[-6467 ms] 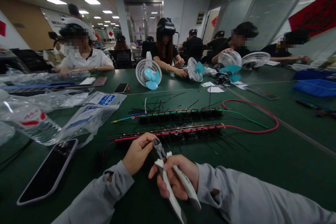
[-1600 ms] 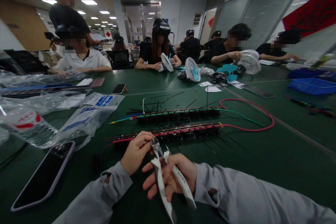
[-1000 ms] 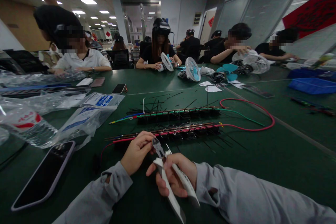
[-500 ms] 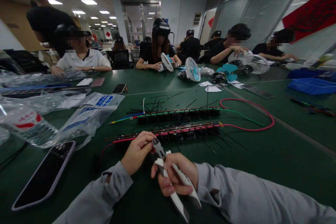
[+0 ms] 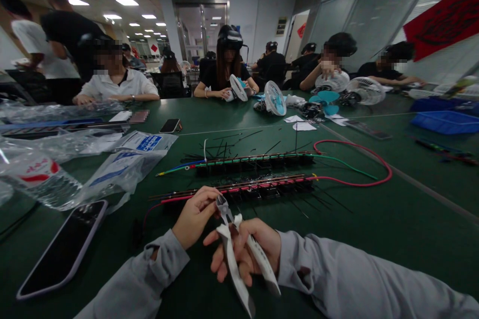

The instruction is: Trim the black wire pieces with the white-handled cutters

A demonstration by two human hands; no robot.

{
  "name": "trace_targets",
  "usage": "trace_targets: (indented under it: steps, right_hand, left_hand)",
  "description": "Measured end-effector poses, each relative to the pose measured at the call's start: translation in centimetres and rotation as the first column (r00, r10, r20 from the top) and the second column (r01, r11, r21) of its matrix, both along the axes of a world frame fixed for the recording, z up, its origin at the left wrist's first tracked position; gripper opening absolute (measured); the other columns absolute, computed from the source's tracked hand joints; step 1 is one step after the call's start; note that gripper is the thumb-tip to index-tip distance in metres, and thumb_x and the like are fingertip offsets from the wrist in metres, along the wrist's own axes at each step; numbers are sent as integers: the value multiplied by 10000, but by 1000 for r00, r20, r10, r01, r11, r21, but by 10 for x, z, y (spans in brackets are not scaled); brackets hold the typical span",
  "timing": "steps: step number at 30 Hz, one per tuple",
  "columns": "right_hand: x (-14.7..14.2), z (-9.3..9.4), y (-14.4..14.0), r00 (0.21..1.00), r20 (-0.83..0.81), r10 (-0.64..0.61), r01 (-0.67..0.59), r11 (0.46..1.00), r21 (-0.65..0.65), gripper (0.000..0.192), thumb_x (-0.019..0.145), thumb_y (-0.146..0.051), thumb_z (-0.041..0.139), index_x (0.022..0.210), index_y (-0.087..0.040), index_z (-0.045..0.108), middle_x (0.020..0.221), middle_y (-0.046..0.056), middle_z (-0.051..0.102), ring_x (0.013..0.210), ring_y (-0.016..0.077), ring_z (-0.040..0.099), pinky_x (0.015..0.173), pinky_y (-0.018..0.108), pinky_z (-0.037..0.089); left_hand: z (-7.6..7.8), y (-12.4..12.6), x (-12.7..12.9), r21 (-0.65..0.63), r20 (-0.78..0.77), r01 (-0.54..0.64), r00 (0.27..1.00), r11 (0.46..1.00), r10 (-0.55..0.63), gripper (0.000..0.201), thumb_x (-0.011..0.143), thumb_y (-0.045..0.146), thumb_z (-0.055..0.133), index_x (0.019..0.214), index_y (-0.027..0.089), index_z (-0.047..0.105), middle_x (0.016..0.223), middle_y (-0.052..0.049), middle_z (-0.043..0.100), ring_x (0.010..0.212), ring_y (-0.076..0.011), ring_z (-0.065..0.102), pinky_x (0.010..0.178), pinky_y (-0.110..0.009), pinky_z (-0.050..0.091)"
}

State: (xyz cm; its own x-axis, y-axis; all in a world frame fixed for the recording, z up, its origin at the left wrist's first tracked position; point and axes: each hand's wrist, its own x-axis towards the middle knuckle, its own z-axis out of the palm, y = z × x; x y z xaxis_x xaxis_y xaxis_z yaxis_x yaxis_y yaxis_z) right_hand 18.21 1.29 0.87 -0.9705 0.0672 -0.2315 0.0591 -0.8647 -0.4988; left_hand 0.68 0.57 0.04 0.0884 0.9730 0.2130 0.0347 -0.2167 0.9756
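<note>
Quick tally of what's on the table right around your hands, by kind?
Cutters: 1, in the right hand
Wired strips: 2, near at the left hand, far
Phones: 2, near, far
Total: 5

White-handled side cutters [image 5: 232, 246] held upright over green table, metal head up, tilted slightly left, handles spread apart toward bottom. Small dark jaws at top, seemingly nipping something tiny, too small to tell what. Just in front of red-wired terminal strip [image 5: 258, 186], which lies lengthwise across table.
</note>
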Motion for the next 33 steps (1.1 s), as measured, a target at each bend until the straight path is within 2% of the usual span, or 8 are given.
trace_targets:
  steps: [3, 6, 14, 22, 25, 29, 33]
  right_hand:
    - [-1, 0, 0, 1000, -4, 7, -7, 1000, -2, 602, 597, -225, 398, 1186, -111, 449, 1042, 151, 604, 923, 246, 615, 576, 255, 498]
    - [0, 0, 0, 1000, -26, -2, 1, 1000, -5, 588, 605, -225, 414, 1180, -107, 454, 1059, 149, 598, 945, 254, 606, 633, 277, 499]
    - [1, 1, -1, 1000, -20, -19, 19, 1000, -18, 561, 605, -210, 413, 1151, -90, 472, 1062, 153, 597, 914, 242, 614, 636, 274, 494]
    - [1, -2, 1, 1000, -20, 6, -6, 1000, -11, 565, 610, -214, 393, 1158, -94, 460, 993, 146, 623, 898, 244, 623, 570, 251, 502]
    - [2, -1, 2, 1000, 6, 8, -8, 1000, -4, 560, 628, -215, 372, 1163, -78, 459, 917, 140, 637, 831, 223, 636, 507, 227, 489]
    - [3, -1, 3, 1000, 14, -5, 5, 1000, 3, 539, 664, -230, 365, 1164, -53, 459, 731, 107, 619, 663, 204, 623, 355, 194, 406]
    - [4, 1, 2, 1000, 12, -13, 14, 1000, -7, 523, 675, -249, 381, 1151, -50, 467, 630, 65, 542, 585, 197, 579, 257, 172, 290]
  left_hand:
    - [2, 0, 1, 4, -18, -19, 1000, 1000, 19, 164, 822, 293, 553, 817, 148, 629, 979, -56, 505, 701, -116, 553, 589, -233, 500]
    - [3, -1, 2, 2, -15, -19, 1000, 1000, 19, 163, 825, 291, 551, 804, 147, 625, 966, -52, 507, 694, -113, 552, 585, -229, 497]
    - [1, 1, 1, 13, -3, -26, 1000, 1000, 26, 154, 822, 291, 559, 806, 150, 619, 958, -52, 512, 697, -118, 553, 578, -230, 499]
    - [0, 0, 1, 0, -9, 13, 1000, 1000, -13, 166, 827, 302, 546, 819, 155, 623, 978, -53, 491, 679, -112, 546, 580, -243, 508]
    - [0, 0, 1, -13, -1, 19, 1000, 1000, -19, 168, 824, 305, 550, 818, 153, 621, 993, -56, 485, 663, -105, 543, 588, -249, 512]
    - [0, 0, 1, -20, 6, 29, 1000, 999, -29, 173, 830, 300, 547, 803, 145, 619, 1010, -61, 478, 640, -93, 544, 590, -248, 504]
    - [0, -1, 0, -22, 8, 41, 999, 999, -41, 169, 833, 297, 547, 810, 147, 621, 1009, -57, 471, 648, -93, 550, 596, -245, 498]
